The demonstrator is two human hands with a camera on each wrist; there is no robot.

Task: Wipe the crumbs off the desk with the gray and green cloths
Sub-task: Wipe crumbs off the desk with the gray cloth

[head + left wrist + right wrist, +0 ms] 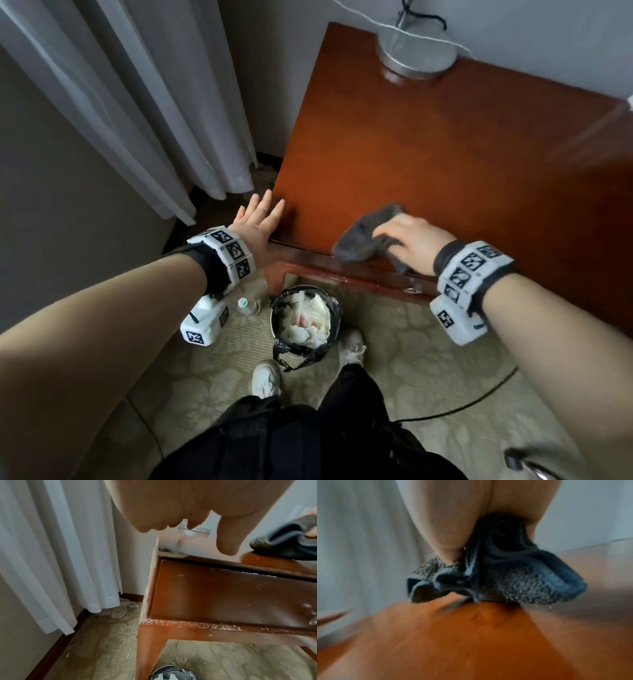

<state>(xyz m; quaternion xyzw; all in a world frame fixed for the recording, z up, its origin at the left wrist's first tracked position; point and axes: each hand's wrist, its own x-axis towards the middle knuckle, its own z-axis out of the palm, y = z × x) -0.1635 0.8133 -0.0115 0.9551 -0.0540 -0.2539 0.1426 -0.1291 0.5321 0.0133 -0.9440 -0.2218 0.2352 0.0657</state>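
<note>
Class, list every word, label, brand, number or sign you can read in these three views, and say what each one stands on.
No readable text in any view.
Wrist bands and: black-and-white square code markers only, no letters or numbers.
Bottle on the floor: green-and-white cap, any label too small to read.
Gray cloth and desk: no print visible.

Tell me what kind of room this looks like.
Probably a hotel or guest room: a glossy reddish-brown wooden desk against the wall, long white sheer curtains, patterned beige carpet and a small bag-lined waste bin.
</note>
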